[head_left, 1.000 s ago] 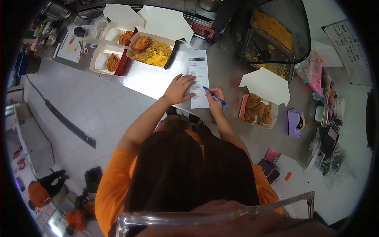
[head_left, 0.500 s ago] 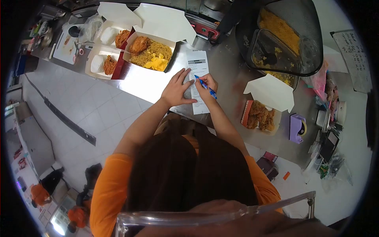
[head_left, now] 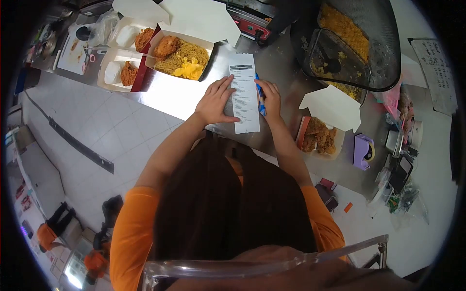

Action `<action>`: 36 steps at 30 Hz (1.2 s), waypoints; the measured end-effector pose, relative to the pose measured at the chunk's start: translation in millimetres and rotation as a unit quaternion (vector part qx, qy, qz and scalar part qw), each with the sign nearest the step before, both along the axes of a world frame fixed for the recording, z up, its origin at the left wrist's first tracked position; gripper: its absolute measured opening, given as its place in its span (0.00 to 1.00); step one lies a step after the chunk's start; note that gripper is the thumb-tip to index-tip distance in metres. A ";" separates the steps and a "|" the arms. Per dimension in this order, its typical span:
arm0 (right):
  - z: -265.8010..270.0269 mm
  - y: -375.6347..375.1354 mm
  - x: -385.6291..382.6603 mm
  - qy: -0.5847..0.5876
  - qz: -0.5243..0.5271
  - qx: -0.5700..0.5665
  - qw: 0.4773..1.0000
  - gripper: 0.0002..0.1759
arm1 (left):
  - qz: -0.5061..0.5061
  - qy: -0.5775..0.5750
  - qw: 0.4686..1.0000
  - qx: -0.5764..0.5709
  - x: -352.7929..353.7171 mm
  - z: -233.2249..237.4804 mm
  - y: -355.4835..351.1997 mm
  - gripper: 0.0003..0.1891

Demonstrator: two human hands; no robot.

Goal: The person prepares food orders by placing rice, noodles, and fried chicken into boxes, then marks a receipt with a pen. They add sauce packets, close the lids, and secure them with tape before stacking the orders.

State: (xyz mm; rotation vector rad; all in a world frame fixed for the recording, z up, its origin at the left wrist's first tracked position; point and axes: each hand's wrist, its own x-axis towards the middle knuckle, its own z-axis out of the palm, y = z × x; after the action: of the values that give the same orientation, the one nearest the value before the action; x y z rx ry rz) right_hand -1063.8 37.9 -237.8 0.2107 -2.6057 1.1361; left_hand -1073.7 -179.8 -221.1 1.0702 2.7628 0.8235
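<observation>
Most of the receipt we cannot read; the left hand lies spread over its edge, the right hand grips a partly hidden pen.

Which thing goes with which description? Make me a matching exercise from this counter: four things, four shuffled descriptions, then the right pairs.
Things
1. Printed slip
2. Pen
3. Tape dispenser
4. Mesh basket

Descriptions
A. Purple
B. Black, at the upper right of the view
C. White with dark print, flat on the counter
D. Blue, in the right hand's grip

Right pairs: 1-C, 2-D, 3-A, 4-B
</observation>
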 end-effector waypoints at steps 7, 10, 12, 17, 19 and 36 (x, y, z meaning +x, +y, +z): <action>4.8 -8.4 1.4 0.011 0.032 0.127 0.991 0.25 | -0.007 -0.003 1.000 -0.013 0.3 3.9 -0.1 0.46; -0.7 -6.7 0.7 0.016 0.037 0.131 0.991 0.26 | -0.008 -0.002 1.000 -0.008 0.3 1.5 -0.8 0.47; -3.0 -6.8 0.6 0.018 0.042 0.140 0.989 0.26 | -0.011 0.000 1.000 -0.005 0.3 1.2 -2.0 0.47; -8.4 -7.6 1.1 0.028 -0.007 0.003 1.000 0.19 | -0.012 0.001 1.000 0.020 2.4 1.4 -4.5 0.47; 0.7 -6.2 7.1 0.013 -0.037 -0.076 0.996 0.17 | -0.014 0.006 0.999 0.051 1.6 0.5 -5.2 0.45; 96.7 309.9 -67.9 -0.099 -0.122 0.113 0.981 0.13 | 0.086 -0.361 0.797 0.477 12.1 57.5 205.1 0.17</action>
State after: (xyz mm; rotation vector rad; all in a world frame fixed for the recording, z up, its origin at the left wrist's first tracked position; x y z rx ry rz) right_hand -1131.6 347.8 -141.1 -0.1817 -2.8358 0.8131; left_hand -1061.6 25.3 -163.6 0.3389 1.7290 2.1964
